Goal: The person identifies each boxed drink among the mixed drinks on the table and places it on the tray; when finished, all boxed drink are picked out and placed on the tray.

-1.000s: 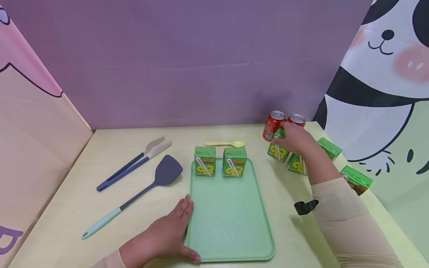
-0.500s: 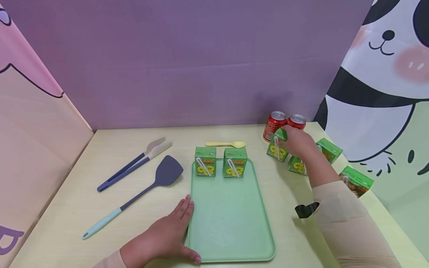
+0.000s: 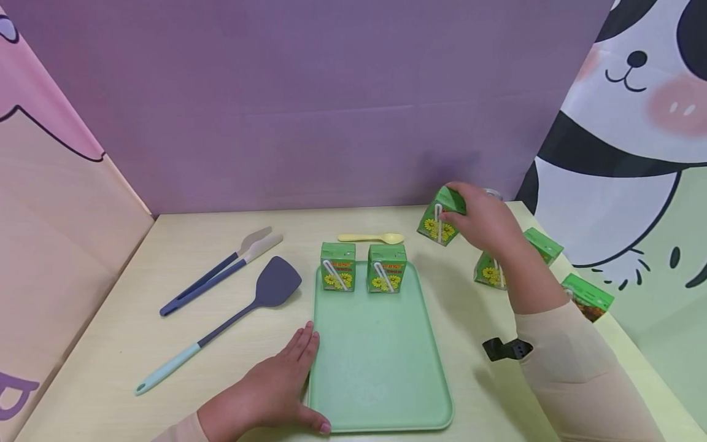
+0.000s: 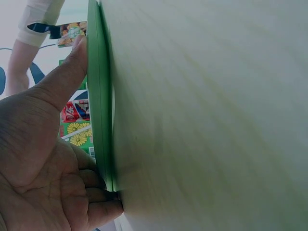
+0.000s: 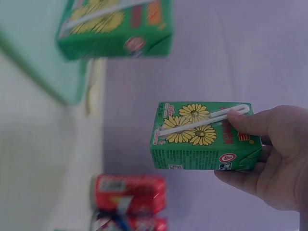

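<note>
My right hand [image 3: 486, 221] pinches a green juice box [image 5: 202, 134] with yellow flowers and a white straw, thumb on the front and fingers behind. The box [image 3: 440, 218] is tilted and raised off the table, in front of the soda cans. My left hand [image 3: 270, 387] lies along the left edge of the light green tray [image 3: 381, 362]; its thumb touches the near left corner and the fingers are straight. In the left wrist view the tray's rim [image 4: 99, 96] runs between thumb and fingers. Two juice boxes, one left [image 3: 338, 267] and one right [image 3: 386, 268], stand on the tray's far end.
More drink boxes stand at the right: a flowered one [image 3: 489, 270], one behind my forearm [image 3: 544, 244] and one near the edge [image 3: 588, 296]. Red cans [image 5: 130, 194] stand at the back. A yellow spoon [image 3: 371, 237], tongs [image 3: 221, 270] and a turner [image 3: 278, 282] lie around the tray.
My right hand has lifted the juice box off the table, moving it up and left; it now covers most of the cans. My left hand and the tray have stayed put.
</note>
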The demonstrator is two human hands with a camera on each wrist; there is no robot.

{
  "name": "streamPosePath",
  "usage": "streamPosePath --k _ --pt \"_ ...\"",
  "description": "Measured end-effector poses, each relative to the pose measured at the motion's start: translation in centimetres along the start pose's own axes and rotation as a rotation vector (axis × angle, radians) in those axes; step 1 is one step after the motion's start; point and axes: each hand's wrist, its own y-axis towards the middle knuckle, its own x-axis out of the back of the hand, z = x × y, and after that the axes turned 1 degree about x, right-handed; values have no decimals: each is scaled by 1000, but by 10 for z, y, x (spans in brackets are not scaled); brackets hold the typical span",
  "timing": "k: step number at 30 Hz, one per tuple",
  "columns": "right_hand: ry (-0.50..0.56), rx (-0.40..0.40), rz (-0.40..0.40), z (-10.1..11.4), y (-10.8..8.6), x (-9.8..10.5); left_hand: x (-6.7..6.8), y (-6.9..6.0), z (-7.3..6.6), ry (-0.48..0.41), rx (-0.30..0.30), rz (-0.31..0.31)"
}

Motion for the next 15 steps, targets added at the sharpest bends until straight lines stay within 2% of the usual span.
streamPosePath --k 8,15 --pt "24 154 -9 58 -27 17 0 3 1 4 12 15" --pt "40 321 -13 99 -47 9 2 3 0 -12 25 24"
